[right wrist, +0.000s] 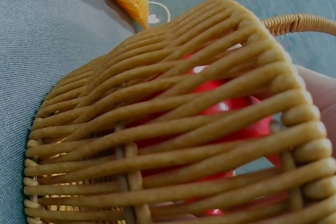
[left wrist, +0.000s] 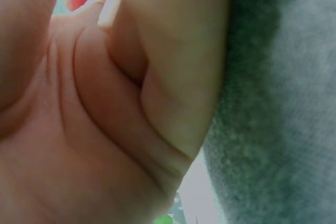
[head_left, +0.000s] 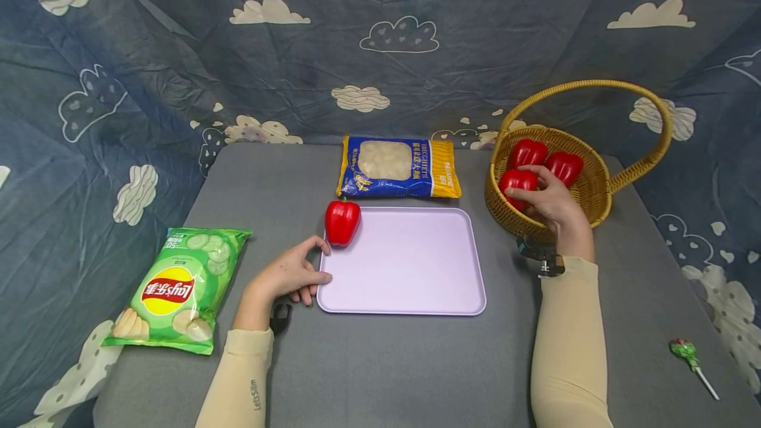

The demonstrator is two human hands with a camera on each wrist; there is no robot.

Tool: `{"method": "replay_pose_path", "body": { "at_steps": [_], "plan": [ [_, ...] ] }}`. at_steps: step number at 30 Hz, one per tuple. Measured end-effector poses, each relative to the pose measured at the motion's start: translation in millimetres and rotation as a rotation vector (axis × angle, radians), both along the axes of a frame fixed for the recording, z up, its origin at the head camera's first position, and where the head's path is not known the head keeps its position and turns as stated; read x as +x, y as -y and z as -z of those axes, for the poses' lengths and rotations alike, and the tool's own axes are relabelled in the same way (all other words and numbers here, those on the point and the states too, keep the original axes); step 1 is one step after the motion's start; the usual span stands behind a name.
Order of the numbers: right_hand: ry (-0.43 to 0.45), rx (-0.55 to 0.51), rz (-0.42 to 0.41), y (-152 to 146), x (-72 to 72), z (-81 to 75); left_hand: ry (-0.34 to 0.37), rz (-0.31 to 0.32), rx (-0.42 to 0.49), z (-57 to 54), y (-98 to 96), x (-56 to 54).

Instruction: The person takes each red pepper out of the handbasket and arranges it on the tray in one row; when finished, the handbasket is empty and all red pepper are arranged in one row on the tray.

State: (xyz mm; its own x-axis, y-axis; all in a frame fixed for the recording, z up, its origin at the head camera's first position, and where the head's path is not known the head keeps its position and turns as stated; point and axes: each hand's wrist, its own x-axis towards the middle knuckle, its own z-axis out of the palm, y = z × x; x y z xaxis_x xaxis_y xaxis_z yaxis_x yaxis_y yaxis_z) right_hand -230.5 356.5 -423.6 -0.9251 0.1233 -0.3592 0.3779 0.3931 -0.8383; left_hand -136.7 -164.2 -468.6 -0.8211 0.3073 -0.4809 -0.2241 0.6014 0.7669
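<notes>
In the head view, my right hand (head_left: pixel 554 200) reaches into a wicker basket (head_left: pixel 502 207), thumb and fingers around a red bell pepper (head_left: pixel 518 185). Two more red peppers (head_left: pixel 565 167) lie behind it in the basket. Through the weave, red pepper (right wrist: pixel 226 106) shows in the right wrist view. My left hand (head_left: pixel 288 273) holds the left edge of a pale purple tray (head_left: pixel 416 263), thumb over the rim and fingers bent. Another red bell pepper (head_left: pixel 342 223) stands in the tray's upper left corner, just beyond my left index finger. Mostly palm fills the left wrist view.
A blue and yellow pasta bag (head_left: pixel 398 167) lies behind the tray. To the left is a green bag of Lay's chips (head_left: pixel 175 289). A wrapped lollipop (head_left: pixel 692 365) lies at the far right of the grey table (head_left: pixel 404 368). The basket's tall handle (head_left: pixel 594 84) arches above it.
</notes>
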Motion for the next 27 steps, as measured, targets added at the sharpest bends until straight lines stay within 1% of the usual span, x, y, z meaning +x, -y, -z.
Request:
{"method": "replay_pose_path", "body": {
  "at_steps": [7,14,19,22,27],
  "plan": [
    [-0.033,-0.009,0.068,1.5,1.2,-1.7,0.003,-0.004,-0.004,0.7,0.0,-0.2],
    [-0.080,-0.007,0.107,0.2,4.6,-8.4,0.008,-0.004,0.005,1.2,0.2,-0.2],
    [-0.121,0.004,0.116,0.4,9.3,-19.1,0.003,0.000,0.009,1.1,0.5,-0.3],
    [-0.155,0.019,0.103,2.5,12.6,-27.6,0.003,-0.003,0.005,1.3,0.6,-0.6],
    [-0.204,0.013,0.073,10.3,20.4,-43.4,0.002,-0.003,0.001,0.9,0.7,-0.7]
  ]
}}
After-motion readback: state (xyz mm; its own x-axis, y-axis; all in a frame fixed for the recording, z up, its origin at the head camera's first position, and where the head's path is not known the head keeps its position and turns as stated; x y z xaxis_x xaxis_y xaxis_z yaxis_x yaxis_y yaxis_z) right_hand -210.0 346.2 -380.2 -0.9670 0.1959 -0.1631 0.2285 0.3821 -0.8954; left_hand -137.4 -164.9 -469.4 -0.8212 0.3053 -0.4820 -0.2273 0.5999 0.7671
